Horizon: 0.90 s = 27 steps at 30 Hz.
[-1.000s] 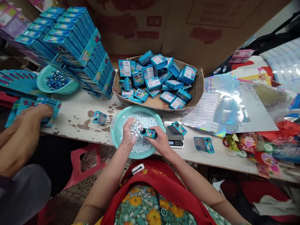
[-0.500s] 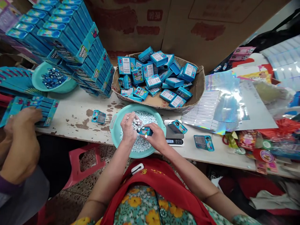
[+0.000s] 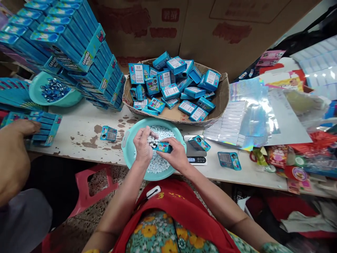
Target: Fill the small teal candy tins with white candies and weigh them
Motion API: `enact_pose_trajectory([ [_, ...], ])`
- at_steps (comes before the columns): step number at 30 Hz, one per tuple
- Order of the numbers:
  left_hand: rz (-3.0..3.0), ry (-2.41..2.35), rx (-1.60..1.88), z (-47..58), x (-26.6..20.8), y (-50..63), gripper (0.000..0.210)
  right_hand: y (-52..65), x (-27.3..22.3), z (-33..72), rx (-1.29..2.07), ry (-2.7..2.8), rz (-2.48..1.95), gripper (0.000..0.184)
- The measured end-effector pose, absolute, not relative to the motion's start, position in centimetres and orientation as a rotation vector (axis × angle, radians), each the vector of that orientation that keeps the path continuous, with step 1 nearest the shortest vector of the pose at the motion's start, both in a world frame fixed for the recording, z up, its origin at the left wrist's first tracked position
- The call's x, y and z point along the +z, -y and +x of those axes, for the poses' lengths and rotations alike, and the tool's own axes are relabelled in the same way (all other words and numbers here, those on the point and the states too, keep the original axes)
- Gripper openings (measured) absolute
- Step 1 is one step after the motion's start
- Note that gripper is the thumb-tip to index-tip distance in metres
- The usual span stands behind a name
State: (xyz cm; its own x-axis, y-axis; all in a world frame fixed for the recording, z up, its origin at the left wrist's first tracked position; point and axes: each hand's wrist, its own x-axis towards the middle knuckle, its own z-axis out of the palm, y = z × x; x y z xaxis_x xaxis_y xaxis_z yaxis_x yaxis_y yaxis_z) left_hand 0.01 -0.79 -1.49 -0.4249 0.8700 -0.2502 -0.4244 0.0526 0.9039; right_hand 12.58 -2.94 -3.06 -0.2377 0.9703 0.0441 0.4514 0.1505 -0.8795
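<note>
Above a teal basin (image 3: pixel 125 149) of small white candies (image 3: pixel 159 164), my left hand (image 3: pixel 143 143) is cupped around several of those candies. My right hand (image 3: pixel 176 153) grips a small blue candy box (image 3: pixel 162 147), lying on its side with its end toward the candies in my left palm. Right of the basin, another blue box (image 3: pixel 199 143) rests on a digital scale (image 3: pixel 196 160) with a lit display. One more blue box (image 3: pixel 229 160) lies on the table farther right, and another box (image 3: pixel 108 133) lies left of the basin.
A cut-down cardboard box (image 3: pixel 223 102) full of blue boxes stands behind the basin. Tall stacks of blue boxes (image 3: pixel 86 59) rise at the left, beside a bowl of blue wrapped pieces (image 3: pixel 55 90). A co-worker's arm (image 3: pixel 13 154) reaches in there. Shiny sheets (image 3: pixel 244 112) lie right.
The candy box in my right hand has tilted and come closer to the candies in my left palm. The co-worker's arm has shifted left in view.
</note>
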Motion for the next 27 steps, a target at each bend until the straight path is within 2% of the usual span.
enact_pose_trajectory([
  [21, 0.567, -1.19, 1.526, 0.6, -1.1, 0.3, 0.02, 2.5, -3.0, 12.7, 1.069, 1.682, -1.398, 0.031],
  [27, 0.639, -1.117, 1.312, 1.0, -1.3, 0.3, 0.021, 2.8, -4.2, 13.3, 1.049, 1.644, -1.424, 0.03],
])
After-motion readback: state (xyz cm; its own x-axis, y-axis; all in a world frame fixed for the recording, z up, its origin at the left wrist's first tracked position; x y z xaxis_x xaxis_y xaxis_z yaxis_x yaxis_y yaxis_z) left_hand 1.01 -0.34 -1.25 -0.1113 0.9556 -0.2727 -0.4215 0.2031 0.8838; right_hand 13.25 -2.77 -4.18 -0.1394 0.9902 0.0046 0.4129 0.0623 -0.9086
